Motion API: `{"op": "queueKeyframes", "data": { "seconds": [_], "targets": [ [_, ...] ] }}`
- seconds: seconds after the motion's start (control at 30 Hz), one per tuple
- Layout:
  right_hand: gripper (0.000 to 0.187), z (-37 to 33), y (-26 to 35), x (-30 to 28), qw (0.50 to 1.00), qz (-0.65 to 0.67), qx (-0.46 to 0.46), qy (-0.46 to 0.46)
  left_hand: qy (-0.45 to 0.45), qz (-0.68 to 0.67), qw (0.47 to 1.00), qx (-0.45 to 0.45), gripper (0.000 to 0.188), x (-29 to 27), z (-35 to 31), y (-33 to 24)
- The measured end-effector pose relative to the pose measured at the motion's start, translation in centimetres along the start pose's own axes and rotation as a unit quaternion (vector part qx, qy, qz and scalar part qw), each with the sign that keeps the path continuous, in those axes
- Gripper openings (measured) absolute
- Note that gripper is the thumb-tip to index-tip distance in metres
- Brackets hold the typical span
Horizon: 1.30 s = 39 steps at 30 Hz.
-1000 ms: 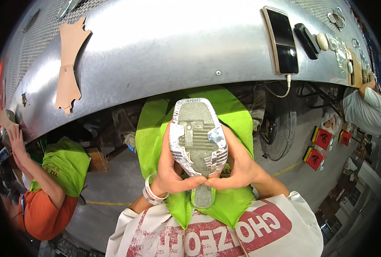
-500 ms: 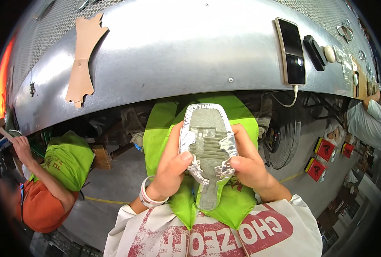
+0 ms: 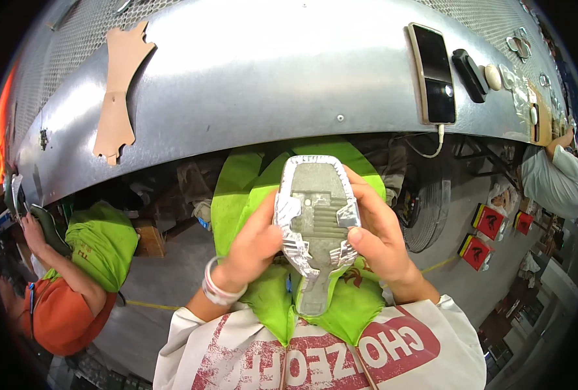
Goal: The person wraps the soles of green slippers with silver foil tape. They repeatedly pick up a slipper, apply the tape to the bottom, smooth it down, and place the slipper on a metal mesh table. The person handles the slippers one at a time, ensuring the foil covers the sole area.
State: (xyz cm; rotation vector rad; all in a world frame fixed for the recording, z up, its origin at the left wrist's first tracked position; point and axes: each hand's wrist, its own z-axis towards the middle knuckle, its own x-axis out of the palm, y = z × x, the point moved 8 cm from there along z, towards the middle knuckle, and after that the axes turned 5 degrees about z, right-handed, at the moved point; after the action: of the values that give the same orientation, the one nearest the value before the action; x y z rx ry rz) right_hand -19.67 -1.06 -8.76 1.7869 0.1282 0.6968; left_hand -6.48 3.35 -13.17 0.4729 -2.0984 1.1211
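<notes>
Holding a grey metal mould plate [image 3: 315,234] at the centre of the frame, both hands close on its long edges. The left hand [image 3: 253,250] wraps the left edge, thumb pressed onto the front face and fingers hidden behind; a pale bangle [image 3: 216,289] sits on that wrist. The right hand [image 3: 380,237] takes the right edge the same way, thumb on the front, fingertips curled round the top corner. Each grip is shut tight on the plate, with nothing else held.

The plate stands upright, broad at the top and narrowing to a tongue at the bottom, with a crinkled silver foil rim [image 3: 289,244] around a ribbed, recessed middle. It looks stiff and fairly heavy for its size; the foil edging seems thin and easy to tear, so the firm side edges are likely the safer hold.

Behind it hangs a bright green cloth [image 3: 250,188] over the person's lap. Across the upper frame runs a curved steel tabletop [image 3: 269,71] carrying a tan leather cut-out [image 3: 116,97] at upper left and a phone [image 3: 432,71] on a cable at upper right. At lower left, another person's arm [image 3: 74,279] shows beside more green cloth.
</notes>
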Motion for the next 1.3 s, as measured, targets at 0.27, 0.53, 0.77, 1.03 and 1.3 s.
{"op": "queueKeyframes", "data": {
  "seconds": [0.27,0.53,0.77,1.03,1.3],
  "targets": [
    [0.073,-1.4,1.0,1.1,0.96,-0.274,0.02,0.046,0.111,0.192,0.975,0.011,0.071,-1.3,0.7,0.9],
    [0.053,-1.4,1.5,1.6,0.901,-0.4,-0.078,-0.148,-0.104,0.391,0.896,0.184,0.06,0.2,2.3,-6.7],
    [0.04,7.1,6.5,-3.4,0.968,-0.093,-0.134,-0.189,-0.008,0.637,0.761,0.124,0.062,3.9,-1.0,-6.9],
    [0.041,20.7,17.4,-16.3,0.826,-0.131,-0.311,-0.451,-0.287,0.802,0.503,0.146,0.056,2.1,-1.3,-18.8],
    [0.038,31.6,8.7,-9.2,0.846,-0.276,-0.279,-0.36,-0.259,0.813,0.474,0.217,0.043,0.5,2.2,-27.3]
  ]
}}
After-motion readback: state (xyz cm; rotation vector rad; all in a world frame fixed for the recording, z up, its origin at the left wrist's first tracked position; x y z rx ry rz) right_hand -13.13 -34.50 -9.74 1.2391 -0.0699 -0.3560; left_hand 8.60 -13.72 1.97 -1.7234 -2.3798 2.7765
